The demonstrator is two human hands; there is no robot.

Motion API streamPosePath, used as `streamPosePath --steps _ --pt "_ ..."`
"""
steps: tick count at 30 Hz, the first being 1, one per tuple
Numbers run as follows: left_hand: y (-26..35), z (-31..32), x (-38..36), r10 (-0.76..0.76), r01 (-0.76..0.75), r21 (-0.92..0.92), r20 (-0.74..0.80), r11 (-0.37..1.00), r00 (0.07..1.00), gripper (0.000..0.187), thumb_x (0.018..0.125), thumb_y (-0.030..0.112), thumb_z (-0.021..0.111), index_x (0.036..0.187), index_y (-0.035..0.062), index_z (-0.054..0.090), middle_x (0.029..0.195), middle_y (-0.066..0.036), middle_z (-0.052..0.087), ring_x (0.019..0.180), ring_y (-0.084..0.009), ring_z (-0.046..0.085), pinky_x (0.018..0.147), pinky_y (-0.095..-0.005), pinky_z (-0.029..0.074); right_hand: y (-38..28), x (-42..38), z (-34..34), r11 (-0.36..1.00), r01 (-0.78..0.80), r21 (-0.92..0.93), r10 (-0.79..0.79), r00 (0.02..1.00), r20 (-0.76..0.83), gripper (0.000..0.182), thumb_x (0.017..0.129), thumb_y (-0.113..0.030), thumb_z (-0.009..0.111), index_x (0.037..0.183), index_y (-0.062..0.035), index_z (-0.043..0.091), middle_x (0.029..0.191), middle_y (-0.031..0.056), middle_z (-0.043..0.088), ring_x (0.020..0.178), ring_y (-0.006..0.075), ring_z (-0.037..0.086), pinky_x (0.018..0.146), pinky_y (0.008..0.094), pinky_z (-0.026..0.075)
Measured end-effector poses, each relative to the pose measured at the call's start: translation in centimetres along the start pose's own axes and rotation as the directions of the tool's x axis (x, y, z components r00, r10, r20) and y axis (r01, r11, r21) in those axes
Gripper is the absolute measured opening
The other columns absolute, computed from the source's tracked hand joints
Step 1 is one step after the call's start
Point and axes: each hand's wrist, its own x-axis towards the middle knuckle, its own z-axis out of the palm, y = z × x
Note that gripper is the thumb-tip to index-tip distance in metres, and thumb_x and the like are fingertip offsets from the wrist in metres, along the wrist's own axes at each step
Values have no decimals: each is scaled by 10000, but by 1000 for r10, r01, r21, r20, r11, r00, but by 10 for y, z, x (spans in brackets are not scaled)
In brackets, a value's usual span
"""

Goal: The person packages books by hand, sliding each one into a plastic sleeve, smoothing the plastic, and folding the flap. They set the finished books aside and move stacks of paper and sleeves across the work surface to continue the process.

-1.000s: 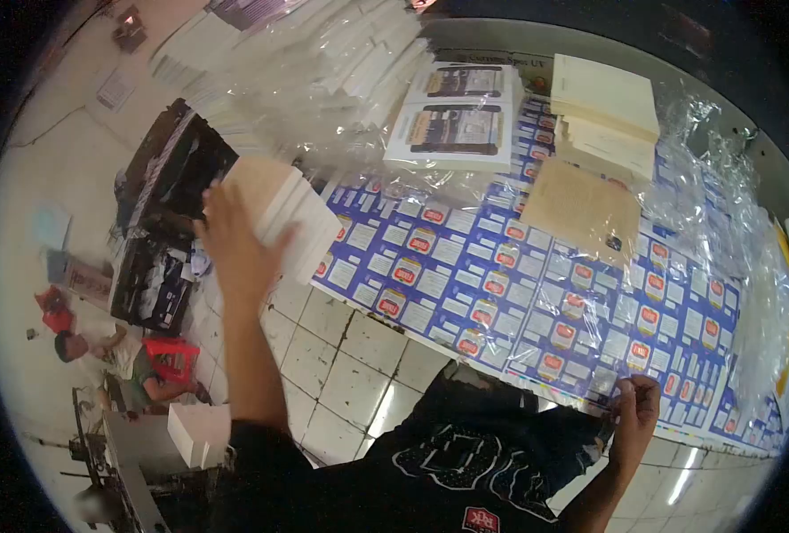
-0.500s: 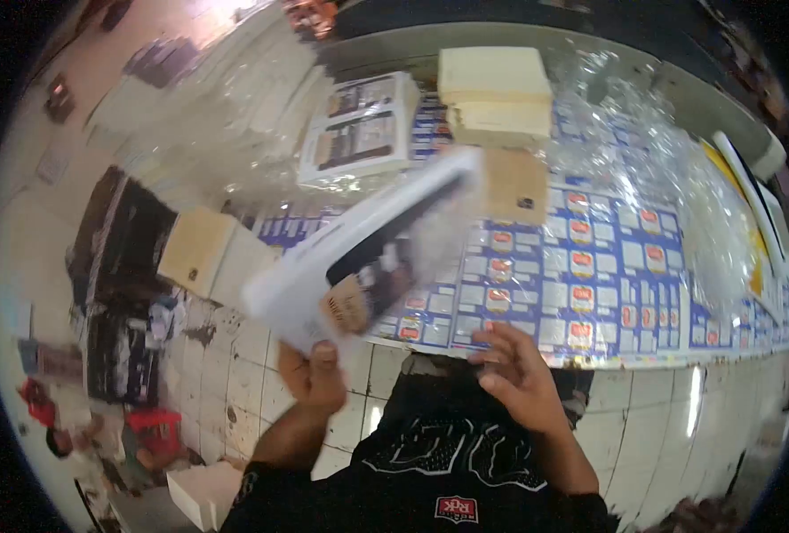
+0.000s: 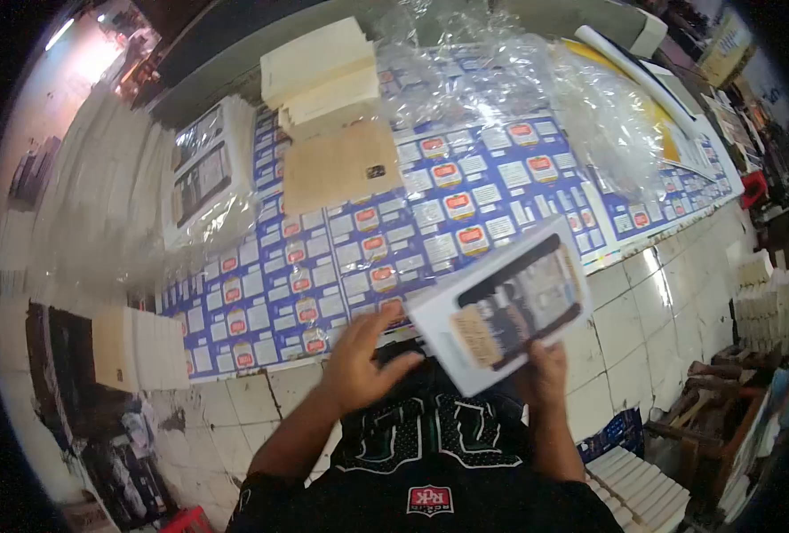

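Note:
A white book (image 3: 512,306) with a dark printed picture and a tan patch on its cover is tilted in front of my body. My right hand (image 3: 547,369) grips it by the lower right edge, thumb on the cover. Beside the book's left edge, my left hand (image 3: 363,362) is open, with its fingers stretched and nothing in it. Under both, the table is covered with blue printed sheets (image 3: 452,206). A brown-covered book (image 3: 346,171) lies on these sheets.
Cream paper blocks (image 3: 316,75) are piled behind the brown cover. Similar white books (image 3: 203,173) lie at the left, near tall paper stacks (image 3: 92,178). Crumpled clear plastic (image 3: 603,124) covers the back right. Bundles of paper (image 3: 639,489) sit at lower right.
The white book has passed from my left hand to my right and moved to the right. My left hand is now open. The view has turned to the right.

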Motion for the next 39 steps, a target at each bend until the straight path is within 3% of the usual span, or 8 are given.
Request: streamPosePath --steps 1,3,11,13,22,25,30,39 --pt "-8 -15 9 228 -190 406 -46 894 973 599 812 300 758 1293 26 528 1244 -162 576 1146 -290 550 973 -427 410 -6 -4 -14 998 25 -51 -28 997 -65 639 860 -203 709 1366 17 389 1284 164 554 1174 305 556 1042 444 413" --pt "-31 -27 22 144 -109 683 5 722 990 512 785 297 747 1211 48 613 1184 -123 594 1090 -309 560 915 -467 417 -23 -13 -37 996 -15 -92 10 998 -60 651 836 -190 721 1356 31 396 1285 170 553 1180 311 550 1035 451 411" --pt "-48 -55 56 -113 65 239 193 969 975 205 917 174 598 1001 -2 662 843 -100 639 800 -245 611 719 -361 478 -13 -31 -1 902 -316 -295 355 930 90 750 787 -197 749 1380 71 378 1333 199 528 1222 318 530 1051 439 397" --pt "-47 -62 60 -292 300 7 259 954 921 212 952 178 576 952 -16 661 783 -56 628 693 -164 585 657 -294 471 3 -25 25 885 -340 -318 425 868 256 564 870 -134 679 1356 28 442 1306 139 565 1191 229 539 1039 392 400" --pt "-45 -90 70 -184 267 -216 340 939 922 232 943 215 608 985 -4 672 797 -39 632 728 -102 549 681 -256 451 32 -10 62 845 -441 -303 526 789 318 635 863 -141 681 1398 21 378 1350 146 528 1235 248 509 1041 399 392" --pt "-41 -91 69 -271 291 -27 291 956 918 225 959 200 582 1004 -7 658 829 -51 634 750 -106 550 709 -263 462 38 -13 59 882 -356 -310 456 812 364 588 922 -171 633 1417 -18 353 1290 124 569 1164 201 548 987 378 441" --pt "-49 -80 60 -205 237 -119 233 964 951 200 979 188 552 1014 -1 606 835 -38 599 760 -108 535 719 -268 459 26 -22 67 782 -480 -397 532 846 26 514 912 -170 649 1343 -12 418 1262 111 585 1151 197 552 980 364 441" --pt "-30 -66 33 -77 76 18 47 997 996 204 954 176 577 1066 6 570 883 -63 589 838 -169 557 764 -307 465 -4 -27 68 824 -366 -433 480 857 188 577 880 -115 674 1383 3 417 1300 132 571 1218 219 516 1056 386 373"
